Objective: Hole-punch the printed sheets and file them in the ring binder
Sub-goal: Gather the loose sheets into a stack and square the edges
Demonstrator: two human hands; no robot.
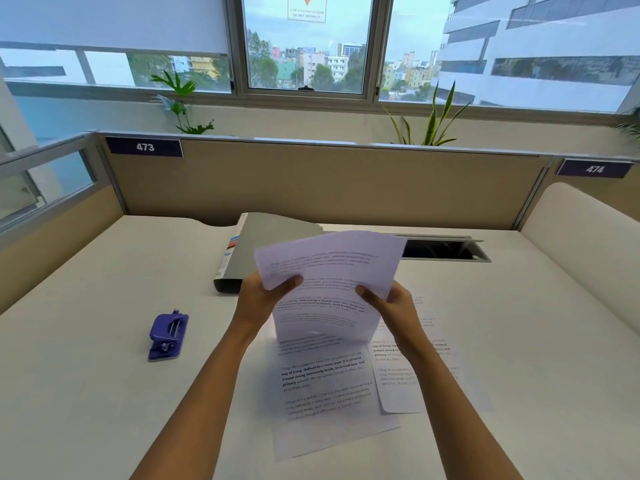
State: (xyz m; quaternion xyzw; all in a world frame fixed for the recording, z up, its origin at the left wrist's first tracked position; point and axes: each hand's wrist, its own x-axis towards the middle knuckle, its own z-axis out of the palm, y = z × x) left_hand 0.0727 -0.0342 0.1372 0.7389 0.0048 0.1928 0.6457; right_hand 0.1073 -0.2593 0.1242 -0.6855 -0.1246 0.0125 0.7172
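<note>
Both hands hold printed sheets (pixel 329 268) lifted above the desk, tilted and fanned apart. My left hand (pixel 263 296) pinches their lower left edge, and my right hand (pixel 388 303) pinches the lower right edge. More printed sheets (pixel 325 386) lie flat on the desk under my hands, with another sheet (pixel 398 386) to their right. A grey ring binder (pixel 263 244) lies closed behind the held sheets, partly hidden by them. A purple hole punch (pixel 168 336) sits on the desk to the left, apart from both hands.
The white desk (pixel 104 341) is bounded by a beige partition (pixel 329 181) at the back and a low panel on the left. A cable slot (pixel 446 249) opens at the back right. A rounded white divider (pixel 585 237) runs along the right.
</note>
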